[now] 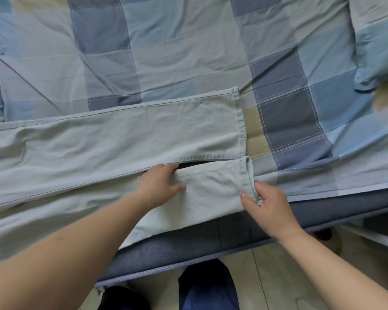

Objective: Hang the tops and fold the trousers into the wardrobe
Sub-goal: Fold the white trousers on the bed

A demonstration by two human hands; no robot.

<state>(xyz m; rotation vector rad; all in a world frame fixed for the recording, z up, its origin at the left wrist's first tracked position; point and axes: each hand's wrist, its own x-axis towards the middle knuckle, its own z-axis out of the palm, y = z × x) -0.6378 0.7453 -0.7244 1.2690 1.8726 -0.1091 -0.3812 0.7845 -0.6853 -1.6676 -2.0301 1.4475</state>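
Observation:
Pale green trousers (121, 135) lie flat across the bed, waist end out of view at the left, both leg hems at the right. The far leg rests flat. The near leg (202, 198) hangs partly over the bed's front edge. My left hand (159, 186) grips the upper edge of the near leg, fingers curled into the gap between the two legs. My right hand (267, 204) pinches the near leg's hem between thumb and fingers. No tops or wardrobe are visible.
A blue, grey and beige checked quilt (188, 52) covers the bed. A pillow (376, 52) in matching fabric lies at the far right. The dark blue mattress side (211, 245) runs along the front, above pale wooden floor (289, 283) and my legs in jeans.

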